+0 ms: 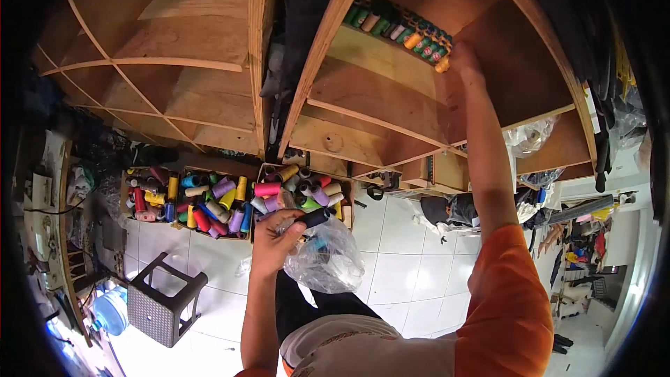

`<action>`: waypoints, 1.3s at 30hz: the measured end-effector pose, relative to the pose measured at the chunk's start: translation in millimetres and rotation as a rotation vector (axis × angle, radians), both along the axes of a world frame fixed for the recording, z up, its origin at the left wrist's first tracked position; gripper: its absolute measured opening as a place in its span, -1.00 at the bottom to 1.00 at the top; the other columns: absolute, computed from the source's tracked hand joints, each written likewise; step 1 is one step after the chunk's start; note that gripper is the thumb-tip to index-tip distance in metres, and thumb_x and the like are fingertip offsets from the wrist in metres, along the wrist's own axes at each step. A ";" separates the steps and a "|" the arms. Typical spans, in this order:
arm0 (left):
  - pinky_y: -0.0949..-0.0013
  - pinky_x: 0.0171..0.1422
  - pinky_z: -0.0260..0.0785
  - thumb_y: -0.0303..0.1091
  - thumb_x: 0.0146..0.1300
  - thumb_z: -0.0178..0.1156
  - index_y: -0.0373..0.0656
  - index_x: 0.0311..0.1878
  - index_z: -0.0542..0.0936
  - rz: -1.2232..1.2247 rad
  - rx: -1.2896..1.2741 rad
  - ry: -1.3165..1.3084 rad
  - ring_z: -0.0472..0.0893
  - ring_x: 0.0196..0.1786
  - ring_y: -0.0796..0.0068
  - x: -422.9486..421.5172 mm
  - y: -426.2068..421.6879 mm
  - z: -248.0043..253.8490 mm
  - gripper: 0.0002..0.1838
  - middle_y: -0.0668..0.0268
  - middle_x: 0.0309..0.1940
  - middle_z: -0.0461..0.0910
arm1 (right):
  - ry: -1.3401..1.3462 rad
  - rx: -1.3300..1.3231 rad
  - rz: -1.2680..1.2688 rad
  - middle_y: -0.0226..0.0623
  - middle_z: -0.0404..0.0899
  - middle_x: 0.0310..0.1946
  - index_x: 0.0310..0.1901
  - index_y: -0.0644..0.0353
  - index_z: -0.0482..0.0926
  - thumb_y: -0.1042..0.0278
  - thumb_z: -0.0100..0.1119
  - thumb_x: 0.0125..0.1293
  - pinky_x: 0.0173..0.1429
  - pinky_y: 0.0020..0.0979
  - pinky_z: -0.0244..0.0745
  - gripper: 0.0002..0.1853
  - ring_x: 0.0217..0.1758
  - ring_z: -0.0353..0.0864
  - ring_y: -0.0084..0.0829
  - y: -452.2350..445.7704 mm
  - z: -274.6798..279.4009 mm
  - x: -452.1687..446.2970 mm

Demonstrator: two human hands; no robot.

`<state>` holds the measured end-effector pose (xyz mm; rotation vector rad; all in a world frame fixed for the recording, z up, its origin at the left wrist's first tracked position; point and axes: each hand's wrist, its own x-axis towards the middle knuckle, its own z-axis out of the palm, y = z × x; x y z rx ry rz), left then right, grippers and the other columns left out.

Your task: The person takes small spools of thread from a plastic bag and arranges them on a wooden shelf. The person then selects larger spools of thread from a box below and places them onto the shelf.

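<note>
My left hand (271, 239) is closed on a black thread spool (313, 218). A clear plastic bag (328, 262) hangs from the same hand, with contents I cannot make out well. My right hand (465, 59) reaches up into an upper compartment of the wooden shelf (391, 94), at the right end of a row of thread spools (405, 31). Most are green, with some yellow, beige and grey. A yellow spool (442, 65) is right beside that hand. Its fingers are mostly hidden, so I cannot tell whether they grip anything.
Boxes of colourful thread cones (216, 206) stand on the tiled floor below the shelves. To the left are a dark plastic stool (164, 300) and a blue water bottle (112, 311). Another wooden shelf (181, 42) rises at upper left. Bags and fabrics crowd the right side.
</note>
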<state>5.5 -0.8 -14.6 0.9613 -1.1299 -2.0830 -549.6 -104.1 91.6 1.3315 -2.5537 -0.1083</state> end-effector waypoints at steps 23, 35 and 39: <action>0.64 -0.59 0.17 -0.25 0.12 0.35 -0.29 -0.15 0.58 0.034 -0.006 -0.024 0.36 -0.60 0.77 3.2 2.2 -10.8 -0.67 0.44 -0.51 0.52 | 0.153 -0.157 0.051 0.09 0.59 -0.38 -0.37 0.29 0.62 0.46 0.06 0.09 -0.13 -0.08 0.54 -0.85 -0.24 0.63 -0.02 -1.5 -5.0 -14.1; 0.61 -0.64 0.08 -0.23 0.18 0.30 -0.30 -0.26 0.60 0.063 0.020 -0.092 0.30 -0.68 0.79 -18.8 1.1 19.8 -0.73 0.49 -0.65 0.45 | -1.264 0.040 0.435 -0.46 0.59 -0.28 -0.07 0.17 0.57 0.33 0.25 0.18 -0.17 -0.58 0.46 -0.72 -0.24 0.55 -0.65 106.0 58.3 249.3; 0.60 -0.63 0.03 -0.23 0.21 0.27 -0.27 -0.32 0.61 0.059 -0.116 -0.143 0.27 -0.68 0.80 -32.6 4.2 33.0 -0.75 0.52 -0.65 0.44 | -0.813 0.054 0.913 -0.38 0.49 -0.09 -0.06 0.09 0.54 0.21 0.24 0.16 -0.05 -0.46 0.52 -0.68 -0.08 0.55 -0.42 142.1 18.7 338.9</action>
